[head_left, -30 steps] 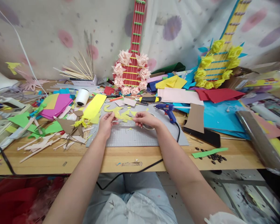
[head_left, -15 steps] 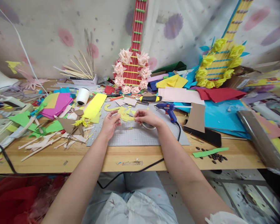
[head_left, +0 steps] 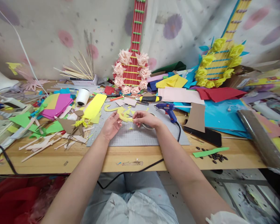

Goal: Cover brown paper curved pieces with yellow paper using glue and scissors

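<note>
My left hand pinches a curved piece of yellow craft paper between thumb and fingers. On its right, my right hand is closed on what look like scissors; thin dark blades point left at the paper, and a pale loop shows under the palm. Both hands are just above a grey cutting mat. A hook-shaped yellow cutout and small yellow scraps lie behind my left hand. The exact grip of the right fingers is partly hidden.
A blue glue gun lies right of my hands, its black cord trailing over the table edge. Behind stand a red paper guitar and a yellow one. Paper scraps crowd the left; a phone and black beads lie right.
The left hand has shifted slightly right and down, and its fingers have closed in on the yellow paper. The curved piece now shows between both hands. My right hand has moved slightly left.
</note>
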`<state>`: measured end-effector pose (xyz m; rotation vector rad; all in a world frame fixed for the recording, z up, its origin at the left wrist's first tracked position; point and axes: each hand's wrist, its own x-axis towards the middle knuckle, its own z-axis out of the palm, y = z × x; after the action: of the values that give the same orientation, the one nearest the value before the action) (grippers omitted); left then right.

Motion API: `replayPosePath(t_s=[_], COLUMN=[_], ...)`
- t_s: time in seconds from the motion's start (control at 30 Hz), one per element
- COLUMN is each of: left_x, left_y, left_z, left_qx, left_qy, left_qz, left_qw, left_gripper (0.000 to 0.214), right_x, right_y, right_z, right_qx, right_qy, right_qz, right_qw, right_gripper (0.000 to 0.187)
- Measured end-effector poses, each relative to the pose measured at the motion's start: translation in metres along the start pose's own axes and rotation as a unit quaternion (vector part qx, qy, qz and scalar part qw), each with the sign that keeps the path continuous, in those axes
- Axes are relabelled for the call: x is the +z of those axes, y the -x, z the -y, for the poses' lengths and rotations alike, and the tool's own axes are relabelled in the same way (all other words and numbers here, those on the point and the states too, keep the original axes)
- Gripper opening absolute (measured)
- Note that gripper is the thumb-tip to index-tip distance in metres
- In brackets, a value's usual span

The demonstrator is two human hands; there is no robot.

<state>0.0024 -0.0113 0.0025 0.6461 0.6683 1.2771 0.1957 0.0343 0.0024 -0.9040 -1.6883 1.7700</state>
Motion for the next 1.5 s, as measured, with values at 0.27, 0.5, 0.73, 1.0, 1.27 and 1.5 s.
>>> replayPosePath(t_s=[0.27,0.5,0.73,1.0,1.27,1.5], left_x=[0.003,0.0,-0.005,-0.002,0.002,0.001], left_y=[0.005,0.002,-0.003,-0.003,-0.004,-0.008], left_z=[-0.004,-0.004,-0.003,0.007,0.008,0.013], left_qx=[-0.007,-0.019,-0.016,-0.004,-0.012,0.086], left_qy=[0.045,0.026,-0.118,-0.222,-0.236,-0.187], left_qz=[0.035,0.008,-0.028,-0.077,-0.081,-0.19], left_qw=[0.998,0.999,0.992,0.972,0.968,0.96], left_gripper=[0.012,0.018,0.036,0.018,0.026,0.021], right_x=[0.009,0.006,-0.027,-0.035,-0.029,-0.05], right_y=[-0.001,0.002,0.015,0.008,0.015,0.056], right_z=[0.0,0.009,0.021,0.025,0.014,0.028], right_qx=[-0.017,-0.043,-0.045,-0.041,-0.054,0.006], right_qy=[-0.005,0.0,0.125,0.217,0.233,0.237], right_qz=[0.025,-0.026,-0.08,-0.101,-0.142,-0.167], right_qw=[1.0,0.999,0.988,0.97,0.96,0.957], right_gripper=[0.028,0.025,0.019,0.022,0.016,0.024])
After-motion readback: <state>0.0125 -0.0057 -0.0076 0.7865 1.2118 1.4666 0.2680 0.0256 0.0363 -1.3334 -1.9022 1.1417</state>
